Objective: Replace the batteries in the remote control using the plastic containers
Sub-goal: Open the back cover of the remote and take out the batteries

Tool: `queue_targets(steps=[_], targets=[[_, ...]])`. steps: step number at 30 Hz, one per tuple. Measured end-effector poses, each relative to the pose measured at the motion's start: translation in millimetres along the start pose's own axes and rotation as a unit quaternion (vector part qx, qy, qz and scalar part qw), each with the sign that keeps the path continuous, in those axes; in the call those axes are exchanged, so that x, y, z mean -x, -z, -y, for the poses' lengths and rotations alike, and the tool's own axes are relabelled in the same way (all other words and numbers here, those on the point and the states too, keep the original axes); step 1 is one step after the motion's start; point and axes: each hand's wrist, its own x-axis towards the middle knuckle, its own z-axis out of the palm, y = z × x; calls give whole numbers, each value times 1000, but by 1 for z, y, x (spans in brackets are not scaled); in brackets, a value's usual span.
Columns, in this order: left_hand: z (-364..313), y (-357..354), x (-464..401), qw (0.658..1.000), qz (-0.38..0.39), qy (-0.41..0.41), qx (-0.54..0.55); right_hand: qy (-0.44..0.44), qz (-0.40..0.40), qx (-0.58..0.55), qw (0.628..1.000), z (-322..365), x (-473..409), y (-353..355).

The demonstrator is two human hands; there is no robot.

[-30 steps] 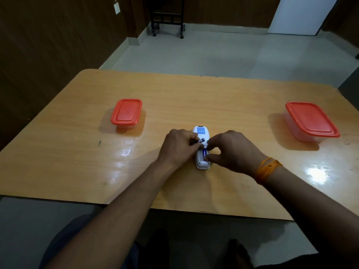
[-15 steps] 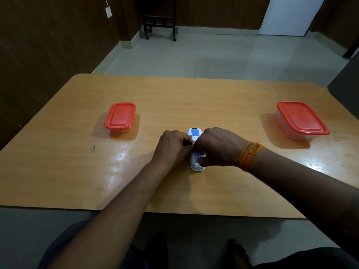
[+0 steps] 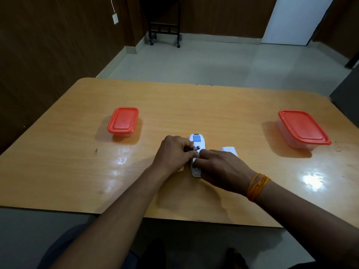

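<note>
A white remote control (image 3: 198, 141) lies back-up at the middle of the wooden table (image 3: 194, 105), its blue label facing me. My left hand (image 3: 172, 152) pinches a small dark battery (image 3: 196, 148) just above the remote's open compartment. My right hand (image 3: 219, 167) covers the remote's near half, fingers and thumb curled round it; the compartment is hidden. A white battery cover (image 3: 230, 150) lies on the table just right of the remote. Two clear plastic containers with red lids stand shut: a small container (image 3: 123, 120) at the left and a larger container (image 3: 303, 128) at the right.
The table's near edge (image 3: 174, 215) runs just past my forearms. Beyond the table's far edge are a tiled floor and a black wheeled stand (image 3: 165, 30) by the dark wall. An orange thread band (image 3: 257, 186) circles my right wrist.
My right hand has drawn back toward me along the remote, uncovering the battery in my left fingers and the white cover on the table. The containers have not moved.
</note>
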Motion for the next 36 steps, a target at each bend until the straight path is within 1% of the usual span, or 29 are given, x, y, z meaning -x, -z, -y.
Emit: queue_targets(steps=[3, 7, 12, 17, 20, 24, 26, 29, 33, 36], targets=[[0, 0, 1, 1000, -4, -2, 3, -45, -15, -46, 998, 5, -1, -1], [2, -3, 1, 1000, -16, 3, 14, -149, -54, -92, 983, 14, -3, -4], [1, -3, 1, 1000, -9, 11, 10, -251, -58, -104, 961, 17, -12, -7], [0, -3, 2, 999, -20, 15, 33, -328, -54, -101, 938, 16, -14, -7], [-2, -4, 5, 998, -39, 23, 45, -380, -67, -111, 916, 16, -7, -6], [-15, -5, 23, 998, -62, 0, 0, -430, -89, -151, 885, 14, 9, 3], [-27, -8, 35, 998, -58, 7, 18, -445, -98, -160, 876, 13, 20, 10], [-47, -18, 44, 997, -47, 37, 45, -472, -115, -171, 857, 9, 40, 20], [-81, -40, 49, 998, -28, 46, 41, -510, -168, -181, 824, -4, 74, 28], [-108, -69, 52, 999, 12, 41, 19, -546, -178, -177, 799, -13, 100, 32]])
